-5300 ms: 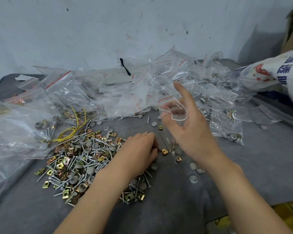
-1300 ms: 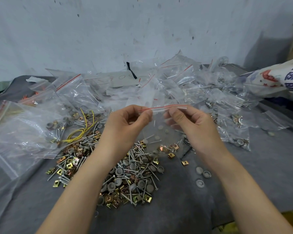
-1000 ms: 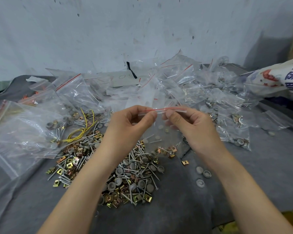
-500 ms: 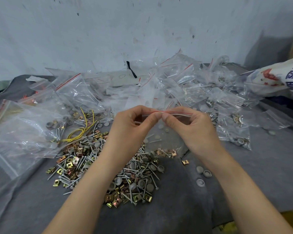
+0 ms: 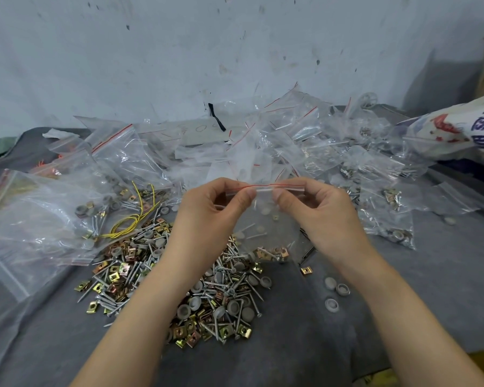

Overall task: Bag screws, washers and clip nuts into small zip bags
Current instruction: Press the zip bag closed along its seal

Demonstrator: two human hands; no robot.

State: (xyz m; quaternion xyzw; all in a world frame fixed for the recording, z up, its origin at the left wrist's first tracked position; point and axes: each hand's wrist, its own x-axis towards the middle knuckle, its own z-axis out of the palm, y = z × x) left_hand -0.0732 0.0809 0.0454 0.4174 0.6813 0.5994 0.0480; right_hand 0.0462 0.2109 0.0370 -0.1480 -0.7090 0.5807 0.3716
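Both hands, left [image 5: 213, 208] and right [image 5: 319, 208], pinch the bag [image 5: 266, 224] along its zip [image 5: 266, 186]. Risk: an unpressed gap lets screws [image 5: 263, 251] spill later.

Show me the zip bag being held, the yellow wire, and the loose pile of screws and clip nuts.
zip bag [image 5: 268, 227], head view, clear front below the zip strip.
yellow wire [image 5: 126, 223], head view, its looped part.
loose pile [image 5: 221, 297], head view, screws near its middle.
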